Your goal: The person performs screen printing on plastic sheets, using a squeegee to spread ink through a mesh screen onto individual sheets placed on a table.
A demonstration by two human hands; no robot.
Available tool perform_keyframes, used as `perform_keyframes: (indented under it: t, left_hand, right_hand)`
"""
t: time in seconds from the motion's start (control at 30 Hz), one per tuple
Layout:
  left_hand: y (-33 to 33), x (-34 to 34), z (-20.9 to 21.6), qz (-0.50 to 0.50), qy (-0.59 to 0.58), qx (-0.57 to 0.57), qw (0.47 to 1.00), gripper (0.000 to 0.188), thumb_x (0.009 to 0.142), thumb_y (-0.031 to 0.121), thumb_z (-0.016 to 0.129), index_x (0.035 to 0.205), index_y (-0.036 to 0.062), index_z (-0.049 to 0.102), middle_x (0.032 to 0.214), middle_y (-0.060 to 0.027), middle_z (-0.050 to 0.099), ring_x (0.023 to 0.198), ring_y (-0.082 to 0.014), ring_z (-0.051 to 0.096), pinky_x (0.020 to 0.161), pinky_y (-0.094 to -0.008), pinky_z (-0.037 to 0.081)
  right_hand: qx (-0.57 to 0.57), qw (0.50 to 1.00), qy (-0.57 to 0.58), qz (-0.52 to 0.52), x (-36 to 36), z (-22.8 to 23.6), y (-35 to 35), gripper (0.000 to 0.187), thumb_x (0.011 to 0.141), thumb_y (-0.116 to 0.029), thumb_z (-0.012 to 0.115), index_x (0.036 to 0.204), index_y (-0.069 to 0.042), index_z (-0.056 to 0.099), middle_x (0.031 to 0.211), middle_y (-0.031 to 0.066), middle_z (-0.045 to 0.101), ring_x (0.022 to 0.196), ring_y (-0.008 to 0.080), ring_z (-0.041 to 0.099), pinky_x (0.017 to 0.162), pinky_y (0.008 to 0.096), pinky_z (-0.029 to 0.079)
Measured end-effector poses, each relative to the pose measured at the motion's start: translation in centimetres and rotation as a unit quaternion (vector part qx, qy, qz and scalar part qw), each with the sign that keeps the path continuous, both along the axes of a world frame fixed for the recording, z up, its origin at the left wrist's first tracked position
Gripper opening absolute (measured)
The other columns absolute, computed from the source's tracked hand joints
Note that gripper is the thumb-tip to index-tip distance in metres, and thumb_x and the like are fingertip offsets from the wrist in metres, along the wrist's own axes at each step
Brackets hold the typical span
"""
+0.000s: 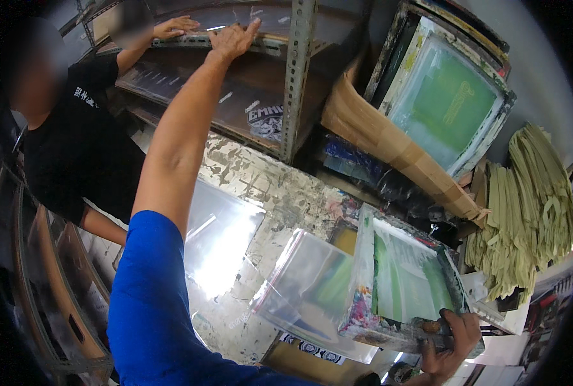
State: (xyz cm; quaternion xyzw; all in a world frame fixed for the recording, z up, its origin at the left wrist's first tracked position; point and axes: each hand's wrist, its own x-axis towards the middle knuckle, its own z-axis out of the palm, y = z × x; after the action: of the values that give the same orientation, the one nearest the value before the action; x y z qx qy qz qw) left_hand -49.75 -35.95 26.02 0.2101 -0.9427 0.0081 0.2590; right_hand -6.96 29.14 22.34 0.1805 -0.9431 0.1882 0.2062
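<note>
My left arm, in a blue sleeve, reaches up to the metal shelf rack (297, 71). My left hand (234, 40) rests at the edge of an upper shelf, one finger stretched out to the right, and it shows nothing held. At the lower right my right hand (457, 344) grips the near edge of a screen-printing frame (357, 321). That frame has paint-stained sides and green-and-white mesh, and it lies tilted over clear plastic sheets (299, 283).
A co-worker in a black shirt (84, 151) stands at left, one hand (176, 27) on the same shelf. More frames (450, 96) lean behind a cardboard strip (389, 141). Pale green strips (524, 212) hang at right. Shiny sheets (219, 231) lie on the paint-worn table (261, 174).
</note>
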Motion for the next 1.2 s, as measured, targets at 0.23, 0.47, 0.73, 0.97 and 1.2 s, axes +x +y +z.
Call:
perform_keyframes:
  t: [0.23, 0.47, 0.73, 0.97, 1.2]
  left_hand:
    - [0.5, 0.6, -0.1, -0.095, 0.056, 0.020, 0.994, 0.076, 0.097, 0.074, 0.029, 0.134, 0.0186, 0.064, 0.137, -0.0139, 0.062, 0.132, -0.0404, 0.052, 0.110, -0.0737, 0.015]
    - [0.5, 0.0, 0.0, -0.111, 0.023, 0.060, 0.992, 0.068, 0.100, 0.068, 0.028, 0.148, 0.0246, 0.049, 0.153, -0.0100, 0.049, 0.141, -0.0369, 0.044, 0.110, -0.0733, 0.017]
    - [0.0, 2.8, -2.3, -0.177, 0.266, 0.005, 0.948, 0.062, 0.104, 0.058, 0.034, 0.156, 0.0241, 0.037, 0.160, -0.0105, 0.037, 0.150, -0.0383, 0.025, 0.112, -0.0715, 0.014]
    - [11.7, 16.9, -4.8, -0.275, 0.347, 0.047, 0.895, 0.054, 0.097, 0.041, 0.058, 0.139, 0.0077, 0.058, 0.145, -0.0165, 0.054, 0.135, -0.0336, 0.048, 0.109, -0.0494, 0.028]
    - [22.9, 37.2, -11.0, -0.366, 0.324, 0.140, 0.861, 0.044, 0.087, 0.020, 0.069, 0.127, 0.0006, 0.066, 0.130, -0.0217, 0.064, 0.121, -0.0388, 0.058, 0.103, -0.0466, 0.043]
  right_hand:
    - [0.025, 0.999, -0.022, 0.032, -0.8, 2.6, -2.0, 0.052, 0.078, -0.043, 0.068, 0.106, 0.001, 0.072, 0.086, 0.0182, 0.068, 0.076, 0.0372, 0.062, 0.072, 0.0448, 0.050]
    - [0.038, 0.998, -0.004, 0.041, -0.9, 2.8, -2.0, 0.049, 0.074, -0.038, 0.070, 0.105, 0.001, 0.073, 0.086, 0.0175, 0.069, 0.076, 0.0374, 0.062, 0.071, 0.0452, 0.050]
    - [0.046, 0.999, 0.011, 0.022, 0.1, 1.8, -1.5, 0.050, 0.072, -0.037, 0.071, 0.108, -0.002, 0.071, 0.091, 0.0176, 0.066, 0.079, 0.0351, 0.061, 0.074, 0.0440, 0.046]
    - [0.021, 0.998, 0.054, 0.014, -0.3, 0.0, -0.3, 0.052, 0.061, -0.035, 0.078, 0.102, -0.003, 0.070, 0.083, 0.0176, 0.059, 0.079, 0.0383, 0.056, 0.075, 0.0453, 0.043]
    - [-0.014, 0.997, 0.072, 0.018, -0.2, -0.2, -0.6, 0.044, 0.065, -0.026, 0.083, 0.102, -0.007, 0.070, 0.092, 0.0168, 0.066, 0.087, 0.0382, 0.061, 0.082, 0.0458, 0.045]
